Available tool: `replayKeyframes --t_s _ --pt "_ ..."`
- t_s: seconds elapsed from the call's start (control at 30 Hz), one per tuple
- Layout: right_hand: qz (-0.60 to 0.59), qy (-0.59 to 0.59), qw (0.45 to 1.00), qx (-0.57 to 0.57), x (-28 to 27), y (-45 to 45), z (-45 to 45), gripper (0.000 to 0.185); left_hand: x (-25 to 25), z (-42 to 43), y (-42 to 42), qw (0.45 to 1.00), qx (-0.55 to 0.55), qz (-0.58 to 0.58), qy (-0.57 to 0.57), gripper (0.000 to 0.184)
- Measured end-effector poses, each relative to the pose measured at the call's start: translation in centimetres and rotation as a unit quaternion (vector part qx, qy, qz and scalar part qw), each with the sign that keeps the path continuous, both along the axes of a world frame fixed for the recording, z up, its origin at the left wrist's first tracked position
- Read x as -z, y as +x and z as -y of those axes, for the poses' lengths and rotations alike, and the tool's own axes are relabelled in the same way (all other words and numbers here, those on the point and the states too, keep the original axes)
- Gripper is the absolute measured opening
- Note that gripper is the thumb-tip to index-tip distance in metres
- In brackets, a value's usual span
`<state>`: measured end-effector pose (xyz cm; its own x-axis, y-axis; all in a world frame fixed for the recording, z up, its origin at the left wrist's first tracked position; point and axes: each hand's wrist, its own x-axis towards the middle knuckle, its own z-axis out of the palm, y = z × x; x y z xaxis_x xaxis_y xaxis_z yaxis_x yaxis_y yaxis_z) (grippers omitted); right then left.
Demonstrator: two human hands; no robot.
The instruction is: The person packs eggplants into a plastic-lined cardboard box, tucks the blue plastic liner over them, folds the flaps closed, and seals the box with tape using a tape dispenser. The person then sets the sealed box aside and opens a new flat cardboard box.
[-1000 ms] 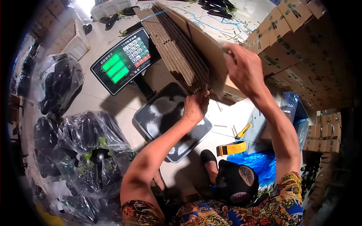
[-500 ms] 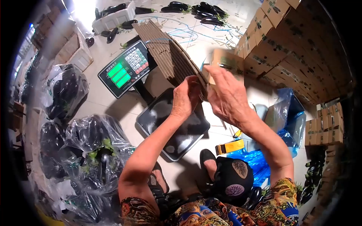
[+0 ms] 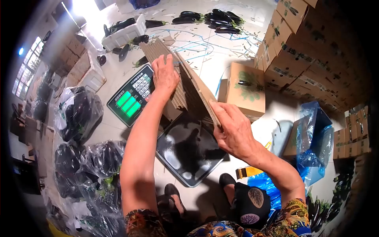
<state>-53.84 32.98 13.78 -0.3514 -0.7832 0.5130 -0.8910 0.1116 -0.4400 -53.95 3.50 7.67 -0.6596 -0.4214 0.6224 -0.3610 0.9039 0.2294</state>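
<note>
Flattened cardboard boxes [image 3: 196,89] stand on edge above the black platform of a digital scale [image 3: 189,146]. My left hand [image 3: 165,76] is closed over the top of the left portion of the cardboard, fingers pointing away from me. On the right, my right hand [image 3: 235,128] grips the near edge of the outer cardboard, with the thumb along it. A dark gap shows between the left and right portions. The scale's display [image 3: 127,103], lit green, stands just left of my left hand.
A closed carton [image 3: 246,87] sits right of the cardboard, before tall stacked cartons [image 3: 304,59]. A box lined with blue plastic [image 3: 314,134] and a yellow tape dispenser [image 3: 248,172] are at right. Bagged eggplants [image 3: 79,110] lie left; loose eggplants [image 3: 223,21] lie at the back.
My left hand has moved up and left to the far part of the cardboard. My right hand has come down to its near edge. The cardboard portions have spread apart.
</note>
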Motion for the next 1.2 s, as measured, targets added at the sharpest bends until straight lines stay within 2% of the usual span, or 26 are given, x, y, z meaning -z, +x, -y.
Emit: replayKeyframes --t_s 0.1,0.13,0.23,0.27,0.3,0.33,0.43,0.47,0.57,0.6,0.67,0.7,0.73,0.77,0.83,0.9,1.03,1.1,1.17,1.2 --pt "0.032 0.02 0.999 -0.015 -0.5 -0.7 -0.3 0.069 0.3 1.5 -2.0 0.99 -0.019 0.139 0.005 0.048" --pt "0.035 0.032 0.999 -0.023 -0.9 -0.7 -0.5 0.067 0.2 1.7 -2.4 0.987 -0.028 0.153 -0.025 0.032" --pt "0.034 0.041 0.998 -0.027 -0.4 -0.9 -0.6 0.065 0.4 3.6 -4.8 0.981 -0.004 0.149 0.122 0.016" --pt "0.033 0.043 0.998 -0.026 -0.3 -0.8 -0.6 0.065 1.1 5.4 -5.1 0.985 0.087 0.113 0.098 0.016" --pt "0.032 0.045 0.998 -0.025 -0.2 -0.8 -0.4 0.065 -0.3 5.7 -4.7 0.966 0.101 0.154 0.18 0.017" --pt "0.034 0.049 0.998 -0.017 0.0 -0.9 -0.2 0.076 -0.5 6.5 -4.5 0.959 0.105 0.145 0.217 0.018" --pt "0.016 0.15 0.988 -0.004 -0.7 -0.4 0.3 0.075 -2.1 7.9 -4.2 0.92 0.109 0.051 0.373 0.013" --pt "0.0 0.155 0.988 -0.004 -0.7 -0.3 0.4 0.073 -2.7 8.2 -4.2 0.909 0.1 0.054 0.401 0.011" --pt "0.04 0.145 0.987 -0.046 -1.3 -1.0 -0.8 0.075 -2.1 7.2 -5.4 0.912 0.072 -0.133 0.38 0.015" --pt "0.042 0.142 0.988 -0.048 -1.4 -1.2 -1.9 0.074 -0.9 8.4 -6.2 0.937 0.079 -0.127 0.315 0.021" --pt "0.059 0.113 0.99 -0.056 -2.3 -1.6 -5.4 0.071 0.1 8.4 -6.4 0.98 0.076 -0.024 0.183 0.023" --pt "0.054 0.111 0.991 -0.059 -2.7 -1.9 -7.4 0.073 0.5 7.8 -6.3 0.99 0.073 0.03 0.115 0.024" --pt "0.047 0.107 0.991 -0.06 -3.1 -2.1 -9.5 0.075 0.2 6.2 -5.5 0.992 0.036 0.067 0.097 0.028" --pt "0.063 0.079 0.994 -0.044 -3.5 -2.1 -11.5 0.068 1.0 5.5 -4.6 0.998 0.007 0.034 0.043 0.032" --pt "0.1 0.03 0.994 0.015 -3.5 -1.4 -14.9 0.052 1.9 4.2 -3.1 0.995 -0.063 -0.052 0.055 0.047" --pt "0.154 0.032 0.986 0.062 -2.3 -0.8 -17.6 0.046 1.8 1.7 -1.0 0.994 0.102 -0.044 -0.002 0.064" --pt "0.243 0.048 0.962 0.118 1.5 1.2 -22.3 0.042 -3.4 -10.8 2.8 0.958 0.284 0.046 -0.004 0.076" --pt "0.263 0.065 0.954 0.131 3.0 2.5 -24.0 0.041 -4.6 -14.2 3.3 0.927 0.346 0.109 -0.092 0.067" --pt "0.272 0.07 0.949 0.143 3.6 4.1 -25.3 0.041 -2.1 -16.0 2.5 0.892 0.401 0.179 -0.111 0.046" --pt "0.275 0.069 0.947 0.148 4.3 4.6 -26.0 0.041 -2.1 -17.0 2.6 0.882 0.43 0.171 -0.092 0.023"
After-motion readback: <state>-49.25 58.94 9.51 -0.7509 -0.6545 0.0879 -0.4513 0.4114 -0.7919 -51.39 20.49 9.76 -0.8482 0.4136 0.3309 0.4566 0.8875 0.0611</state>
